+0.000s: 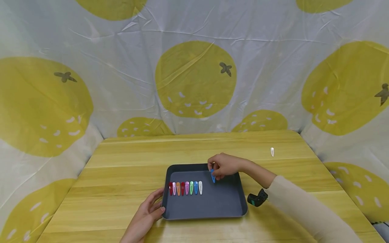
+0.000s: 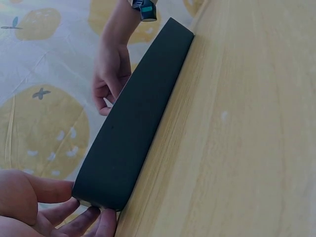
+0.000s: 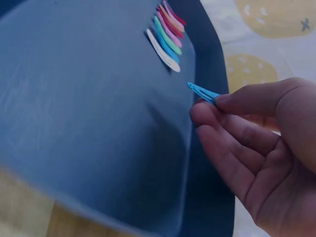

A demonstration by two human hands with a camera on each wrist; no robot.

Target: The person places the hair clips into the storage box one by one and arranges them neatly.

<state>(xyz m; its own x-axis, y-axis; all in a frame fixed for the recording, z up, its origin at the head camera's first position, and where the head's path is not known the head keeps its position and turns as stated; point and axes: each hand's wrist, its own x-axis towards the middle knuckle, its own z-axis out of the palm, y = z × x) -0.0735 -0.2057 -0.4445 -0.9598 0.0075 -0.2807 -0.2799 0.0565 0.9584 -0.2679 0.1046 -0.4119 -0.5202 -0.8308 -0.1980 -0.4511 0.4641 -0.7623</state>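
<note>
A dark grey rectangular tray (image 1: 212, 207) lies on the wooden table, with several hair clips in a row on its left half: red, pink, orange, green and blue ones, ending in a white clip (image 1: 200, 188) on the right. My left hand (image 1: 146, 211) grips the tray's left side near the front corner, thumb at the rim; in the left wrist view its fingers (image 2: 91, 219) curl at the tray's lower edge. Between thumb and fingertips, my right hand (image 1: 226, 164) pinches a blue hair clip (image 3: 201, 92). That clip is above the tray floor, to the right of the row.
Another white hair clip (image 1: 272, 152) lies on the table (image 1: 146, 152) at the back right. The black wrist device (image 1: 257, 198) shows beside the right forearm, past the tray's right edge. A curtain (image 1: 194, 128) with yellow fruit prints hangs behind and around the table.
</note>
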